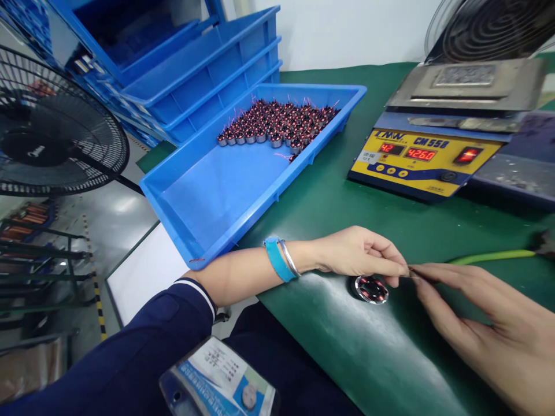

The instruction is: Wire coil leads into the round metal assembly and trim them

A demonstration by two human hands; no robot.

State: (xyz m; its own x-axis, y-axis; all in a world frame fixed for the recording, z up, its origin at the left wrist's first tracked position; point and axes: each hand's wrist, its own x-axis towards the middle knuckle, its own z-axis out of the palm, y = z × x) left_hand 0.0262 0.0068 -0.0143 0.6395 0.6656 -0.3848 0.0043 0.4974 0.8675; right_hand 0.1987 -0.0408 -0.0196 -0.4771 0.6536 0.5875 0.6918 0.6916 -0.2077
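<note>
My left hand (362, 254) is closed in a pinch, its thumb and forefinger together at the end of a thin wire (414, 277). Facing it, my right hand (489, 315) also pinches that fine wire, and the fingertips of both hands nearly meet. Under my left fingers a small round motor stator (372, 290) with copper windings and a silvery rim rests on the green mat (347, 341). Whether the wire runs from this stator is hidden by the fingers. Behind my right hand lies a tool with a green handle (489, 257), its head blurred at the edge.
A blue tray (208, 196) holds many wound stators (281, 124) at its far end. Stacked blue bins (225, 63) stand behind it. At the back right is a yellow-fronted solder pot (420, 159) with lit red digits. A black fan (56, 127) stands left.
</note>
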